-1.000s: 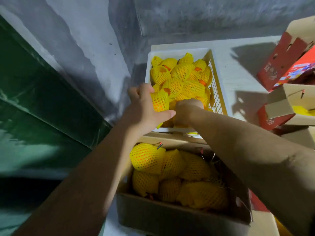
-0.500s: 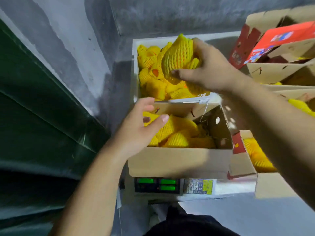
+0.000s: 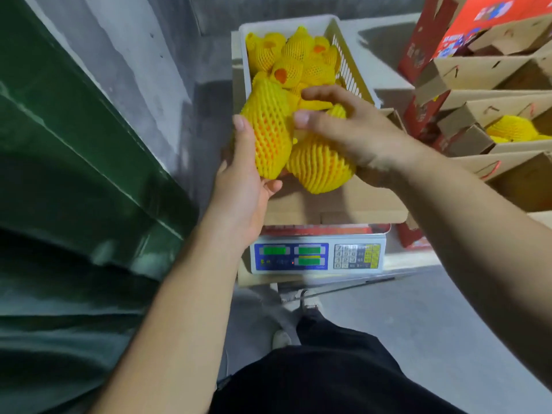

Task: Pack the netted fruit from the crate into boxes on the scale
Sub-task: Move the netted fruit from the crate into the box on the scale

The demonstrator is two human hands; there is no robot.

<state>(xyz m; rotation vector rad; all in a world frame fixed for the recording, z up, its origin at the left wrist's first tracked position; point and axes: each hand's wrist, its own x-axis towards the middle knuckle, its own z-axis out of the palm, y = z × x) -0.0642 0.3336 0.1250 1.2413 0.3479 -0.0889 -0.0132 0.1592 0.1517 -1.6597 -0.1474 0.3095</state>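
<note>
A pale tabletop (image 3: 385, 29) carries a white crate (image 3: 298, 23) of netted fruit (image 3: 295, 61) at its far end. Nearer, a scale (image 3: 318, 255) stands at the front edge with a cardboard box (image 3: 337, 204) on it. Opened red-and-brown cartons (image 3: 484, 70) crowd the right side.

Both forearms are bare all the way up, no sleeves showing, no watch, bands or gloves on the left hand (image 3: 242, 186) or the right hand (image 3: 355, 132). Lower down there's black trousers (image 3: 328, 380) and a light-coloured shoe (image 3: 280, 339), a bit blurry so can't make out more detail.
</note>
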